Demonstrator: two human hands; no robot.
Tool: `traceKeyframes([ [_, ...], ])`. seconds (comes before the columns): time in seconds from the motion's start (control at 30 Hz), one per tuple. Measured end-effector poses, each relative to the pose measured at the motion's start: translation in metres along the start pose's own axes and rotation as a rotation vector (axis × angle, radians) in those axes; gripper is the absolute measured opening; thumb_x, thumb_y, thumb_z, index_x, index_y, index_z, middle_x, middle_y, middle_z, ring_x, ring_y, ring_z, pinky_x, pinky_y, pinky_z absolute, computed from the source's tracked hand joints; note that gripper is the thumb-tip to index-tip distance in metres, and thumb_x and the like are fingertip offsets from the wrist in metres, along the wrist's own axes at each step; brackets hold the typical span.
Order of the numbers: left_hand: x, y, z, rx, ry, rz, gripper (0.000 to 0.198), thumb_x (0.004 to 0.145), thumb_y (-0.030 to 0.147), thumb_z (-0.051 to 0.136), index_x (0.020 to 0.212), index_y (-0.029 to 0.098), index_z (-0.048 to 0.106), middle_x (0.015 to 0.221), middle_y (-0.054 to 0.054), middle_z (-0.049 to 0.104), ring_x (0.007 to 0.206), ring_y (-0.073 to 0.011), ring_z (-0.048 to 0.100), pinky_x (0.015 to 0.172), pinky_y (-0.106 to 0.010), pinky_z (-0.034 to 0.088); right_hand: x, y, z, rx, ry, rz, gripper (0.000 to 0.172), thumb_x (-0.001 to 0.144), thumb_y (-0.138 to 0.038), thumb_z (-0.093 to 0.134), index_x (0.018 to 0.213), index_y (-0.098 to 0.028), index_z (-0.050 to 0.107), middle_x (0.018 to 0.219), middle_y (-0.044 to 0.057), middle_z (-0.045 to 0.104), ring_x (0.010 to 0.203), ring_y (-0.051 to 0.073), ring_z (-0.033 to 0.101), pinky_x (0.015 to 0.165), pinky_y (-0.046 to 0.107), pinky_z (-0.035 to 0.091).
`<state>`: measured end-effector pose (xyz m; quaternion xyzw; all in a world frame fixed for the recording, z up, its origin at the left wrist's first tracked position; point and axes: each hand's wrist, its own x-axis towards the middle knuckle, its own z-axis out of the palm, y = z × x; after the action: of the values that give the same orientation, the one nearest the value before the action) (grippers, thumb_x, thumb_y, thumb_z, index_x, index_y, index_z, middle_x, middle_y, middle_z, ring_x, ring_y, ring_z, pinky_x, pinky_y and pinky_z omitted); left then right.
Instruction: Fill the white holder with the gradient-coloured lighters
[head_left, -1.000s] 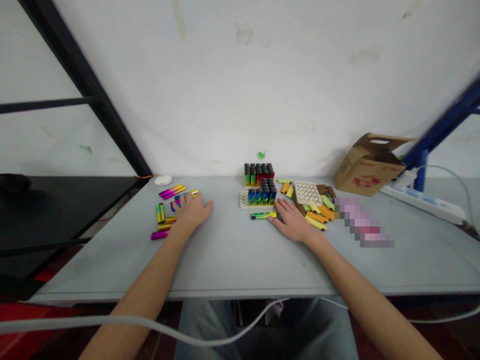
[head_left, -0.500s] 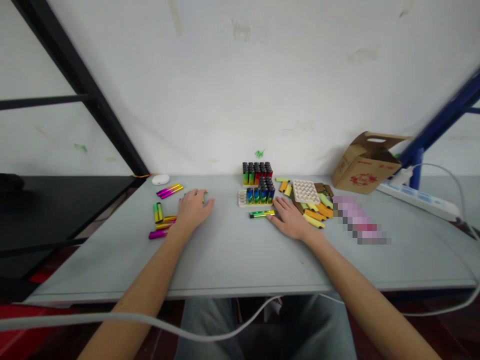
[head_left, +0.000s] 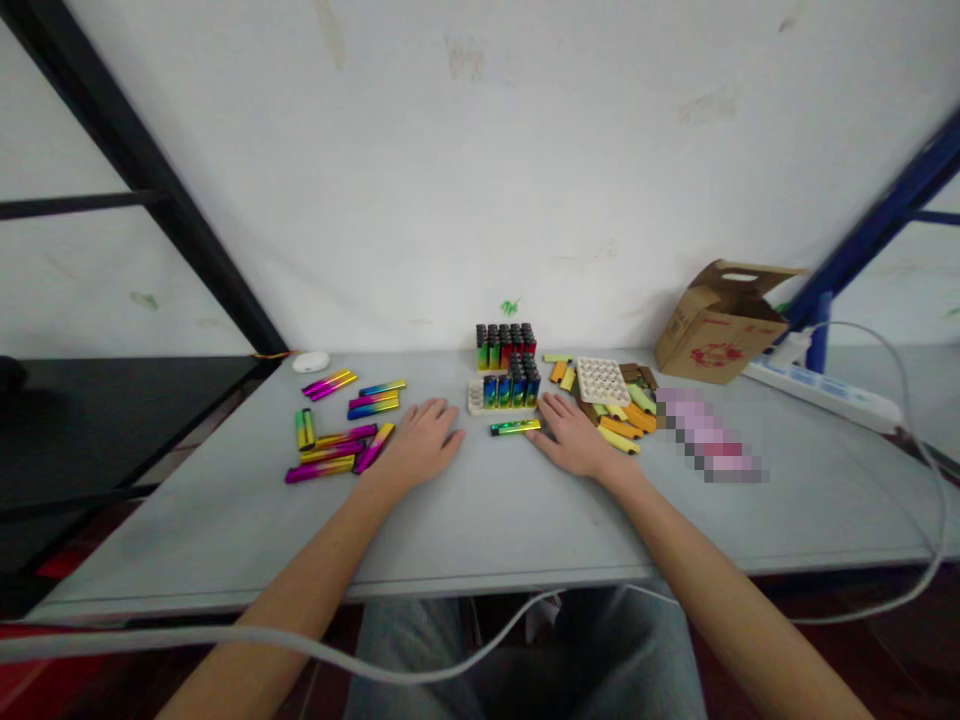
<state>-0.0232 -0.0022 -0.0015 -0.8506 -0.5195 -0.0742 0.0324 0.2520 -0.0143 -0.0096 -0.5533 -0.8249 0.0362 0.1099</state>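
My left hand lies on the table, palm down, with its fingers apart and nothing in it. Just left of it are several loose shiny lighters in purple and gold, plus some blue and gold ones. My right hand also rests flat with spread fingers, its thumb at the right end of a single green-yellow lighter; whether they touch is unclear. Beyond that lighter, a white tray holds upright blue lighters with black tops. Red and green lighters stand upright behind.
Right of my right hand lie several yellow, orange and brown pieces with an upturned-looking white grid tray among them. Farther right are a blurred pink item, an open cardboard box and a power strip. A white cable crosses in front.
My left hand has moved right and slightly nearer, away from the loose lighters, uncovering several of them. My right hand stays beside the green-yellow lighter. The view has shifted slightly.
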Motion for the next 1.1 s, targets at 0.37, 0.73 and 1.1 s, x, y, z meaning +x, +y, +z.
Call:
traceKeyframes([
  [0.37,-0.002,0.004,-0.006,0.029,0.014,-0.181,0.051,0.092,0.050,0.040,0.129,0.016,0.053,0.134,-0.019,0.051,0.130,-0.0362,0.041,0.105,-0.060,0.030,0.000,0.003,0.005,-0.023,0.026,-0.005,0.073,0.094,-0.056,0.030,0.143,-0.003,0.038,0.150,0.022,0.036,0.142,0.033,0.029,0.114,0.047,0.028],
  [0.73,0.004,-0.014,-0.004,0.077,0.128,-0.310,0.053,0.091,0.046,0.043,0.129,0.010,0.053,0.133,-0.023,0.050,0.128,-0.0381,0.042,0.104,-0.055,0.033,0.000,0.005,0.007,-0.043,0.039,-0.019,0.071,0.094,-0.056,0.030,0.143,-0.005,0.038,0.150,0.020,0.038,0.142,0.031,0.030,0.114,0.047,0.029],
  [1.1,-0.001,0.001,-0.003,0.012,0.166,-0.083,0.043,0.090,0.038,0.047,0.121,0.011,0.059,0.126,-0.021,0.056,0.120,-0.0351,0.051,0.101,-0.051,0.040,0.000,0.003,0.003,-0.046,0.008,-0.014,0.073,0.094,-0.054,0.031,0.143,-0.001,0.037,0.150,0.023,0.035,0.142,0.032,0.029,0.116,0.044,0.027],
])
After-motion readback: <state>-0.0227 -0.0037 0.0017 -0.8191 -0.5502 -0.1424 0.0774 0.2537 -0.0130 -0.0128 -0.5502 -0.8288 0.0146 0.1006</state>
